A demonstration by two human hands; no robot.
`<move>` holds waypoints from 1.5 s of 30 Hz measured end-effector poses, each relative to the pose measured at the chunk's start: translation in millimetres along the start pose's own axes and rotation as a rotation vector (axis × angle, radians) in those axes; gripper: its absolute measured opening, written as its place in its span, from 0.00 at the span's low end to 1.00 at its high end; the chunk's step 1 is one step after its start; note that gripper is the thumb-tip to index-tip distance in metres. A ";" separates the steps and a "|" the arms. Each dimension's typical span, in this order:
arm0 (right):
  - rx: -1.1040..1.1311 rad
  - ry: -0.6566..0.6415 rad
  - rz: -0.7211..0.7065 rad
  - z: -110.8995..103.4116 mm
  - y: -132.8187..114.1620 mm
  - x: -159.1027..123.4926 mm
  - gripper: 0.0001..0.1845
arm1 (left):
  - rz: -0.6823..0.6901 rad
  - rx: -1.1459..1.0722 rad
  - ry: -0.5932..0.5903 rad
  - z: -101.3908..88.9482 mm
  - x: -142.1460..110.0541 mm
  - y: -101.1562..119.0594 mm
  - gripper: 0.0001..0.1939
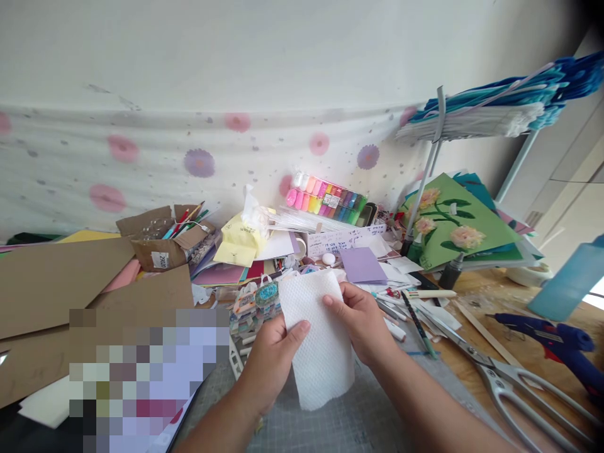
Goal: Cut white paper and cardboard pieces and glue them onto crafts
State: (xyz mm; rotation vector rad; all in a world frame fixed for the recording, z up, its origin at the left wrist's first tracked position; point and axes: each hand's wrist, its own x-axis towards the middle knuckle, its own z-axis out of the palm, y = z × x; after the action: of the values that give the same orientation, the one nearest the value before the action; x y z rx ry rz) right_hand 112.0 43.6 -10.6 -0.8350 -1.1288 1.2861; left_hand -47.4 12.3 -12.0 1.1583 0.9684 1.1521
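Over grey mat: left hand, right hand pinching white sheet.

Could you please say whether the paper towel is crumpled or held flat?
Flat: the left hand and right hand hold the paper towel near opposite edges, its dimpled face uncrumpled; whether layered, I cannot tell.

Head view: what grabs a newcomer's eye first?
Probably the white paper towel, held between the left hand and right hand, low in the middle. Then the multicoloured pack behind it at the back. On the right, the flowered green sheet, with the blue-and-white bundle above.
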 end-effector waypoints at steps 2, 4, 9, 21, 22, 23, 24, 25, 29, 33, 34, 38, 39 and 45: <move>0.026 0.012 -0.011 -0.1 -0.3 0.0 0.16 | 0.007 0.026 0.000 -0.8 0.5 -2.2 0.17; 0.045 0.029 -0.022 -0.1 -0.4 0.4 0.16 | 0.012 0.044 0.000 -1.6 0.7 -2.5 0.18; 0.074 0.069 -0.022 0.4 0.0 2.0 0.16 | 0.000 -0.002 0.004 0.9 -1.2 1.5 0.18; 0.149 0.131 -0.071 1.4 -2.4 2.5 0.14 | -0.163 -0.032 -0.045 3.7 -2.0 -2.3 0.17; 0.152 0.143 -0.081 0.0 -2.3 3.4 0.14 | -0.174 0.012 -0.049 2.9 -1.6 -1.9 0.18; 0.153 0.158 -0.091 -1.6 -2.0 4.5 0.14 | -0.184 0.049 -0.059 2.0 -1.3 -1.5 0.18; 0.154 0.176 -0.099 -3.3 -1.6 5.6 0.14 | -0.191 0.075 -0.071 1.3 -0.9 -1.1 0.18; 0.154 0.194 -0.105 -4.9 -1.3 6.6 0.14 | -0.192 0.092 -0.083 0.7 -0.6 -0.8 0.18; 0.156 0.254 -0.116 -9.0 -2.3 9.2 0.16 | -0.174 0.124 -0.106 -0.1 -0.2 0.1 0.17; 0.151 0.257 -0.104 -8.6 -7.3 8.7 0.18 | -0.180 0.139 -0.082 0.9 0.0 1.4 0.15; 0.144 0.239 -0.089 -7.7 -8.0 8.3 0.19 | -0.178 0.126 -0.067 1.1 0.3 1.9 0.15; 0.048 0.036 0.057 -1.6 -3.8 5.5 0.20 | -0.096 -0.022 0.096 -0.2 3.1 5.1 0.13; 0.013 -0.034 0.100 -0.1 -1.3 4.7 0.20 | -0.071 -0.066 0.149 -1.2 4.1 6.0 0.13; -0.104 -0.199 0.186 2.2 11.7 3.0 0.20 | -0.060 -0.222 0.240 -5.9 8.7 9.1 0.12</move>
State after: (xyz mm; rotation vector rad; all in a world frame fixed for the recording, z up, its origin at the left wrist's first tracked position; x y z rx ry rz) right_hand 106.2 48.0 -20.5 -0.9209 -1.3087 1.4999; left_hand -53.0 22.0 -4.0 0.8218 1.0197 1.3348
